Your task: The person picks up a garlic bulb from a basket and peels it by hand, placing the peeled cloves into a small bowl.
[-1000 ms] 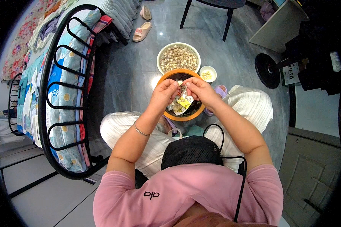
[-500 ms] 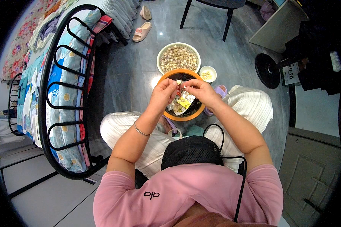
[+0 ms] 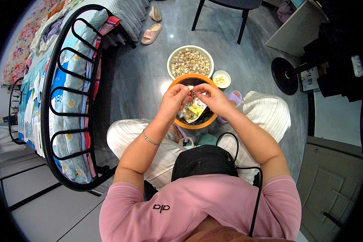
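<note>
Over an orange-rimmed bin (image 3: 207,124), my left hand (image 3: 176,101) pinches a pale garlic clove (image 3: 190,88) between thumb and fingertips. My right hand (image 3: 212,98) is bent in close beside the clove, its fingertips drawn together; whether they grip a bit of skin is too small to tell. Inside the bin, below both hands, lie a white and yellow wrapper (image 3: 197,108) and other scraps on a dark liner. Just beyond it, a white basin (image 3: 170,64) holds many unpeeled garlic cloves (image 3: 190,61). A small white bowl (image 3: 227,83) at its right contains several pale peeled cloves (image 3: 220,80).
A bed with a black metal frame (image 3: 48,105) stands at the left. Pink slippers (image 3: 151,34) lie on the grey floor (image 3: 149,64) ahead, near a dark chair (image 3: 238,4). A round black stand base (image 3: 284,75) is at the right. A black cable (image 3: 261,193) hangs over my lap.
The fingers of my right hand have shifted up and left, closer to the clove. My left hand stays nearly still with the clove in it.
</note>
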Available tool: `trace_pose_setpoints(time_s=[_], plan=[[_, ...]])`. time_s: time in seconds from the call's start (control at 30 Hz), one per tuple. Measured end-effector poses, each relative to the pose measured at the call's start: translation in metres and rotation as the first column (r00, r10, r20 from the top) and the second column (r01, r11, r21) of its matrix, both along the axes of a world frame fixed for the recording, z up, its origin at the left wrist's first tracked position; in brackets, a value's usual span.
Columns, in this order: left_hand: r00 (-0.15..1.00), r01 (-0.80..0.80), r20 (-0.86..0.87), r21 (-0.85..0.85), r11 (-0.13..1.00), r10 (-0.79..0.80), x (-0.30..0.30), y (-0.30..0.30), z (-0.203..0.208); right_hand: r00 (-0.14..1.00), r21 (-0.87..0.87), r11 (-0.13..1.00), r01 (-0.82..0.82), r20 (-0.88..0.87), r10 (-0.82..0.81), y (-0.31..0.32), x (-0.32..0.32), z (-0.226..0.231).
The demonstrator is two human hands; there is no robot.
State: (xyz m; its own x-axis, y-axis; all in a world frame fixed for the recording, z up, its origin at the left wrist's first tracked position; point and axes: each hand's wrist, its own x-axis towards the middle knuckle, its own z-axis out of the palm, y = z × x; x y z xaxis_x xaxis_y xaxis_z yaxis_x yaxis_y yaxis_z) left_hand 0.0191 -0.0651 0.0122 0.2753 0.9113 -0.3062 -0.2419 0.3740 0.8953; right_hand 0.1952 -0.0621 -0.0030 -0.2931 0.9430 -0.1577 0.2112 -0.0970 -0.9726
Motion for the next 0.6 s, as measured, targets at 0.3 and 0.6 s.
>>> trace_pose_setpoints(time_s=[0.3, 0.6], plan=[[0.979, 0.166, 0.134, -0.079, 0.983, -0.155, 0.002, -0.004, -0.009, 0.949, -0.019, 1.0, -0.014, -0.315, 0.008, 0.001, -0.005, 0.0], [0.842, 0.144, 0.538, -0.309, 0.94, 0.048, 0.003, -0.002, -0.008, 0.69, -0.36, 0.933, 0.006, -0.673, -0.264, 0.004, 0.01, 0.015]])
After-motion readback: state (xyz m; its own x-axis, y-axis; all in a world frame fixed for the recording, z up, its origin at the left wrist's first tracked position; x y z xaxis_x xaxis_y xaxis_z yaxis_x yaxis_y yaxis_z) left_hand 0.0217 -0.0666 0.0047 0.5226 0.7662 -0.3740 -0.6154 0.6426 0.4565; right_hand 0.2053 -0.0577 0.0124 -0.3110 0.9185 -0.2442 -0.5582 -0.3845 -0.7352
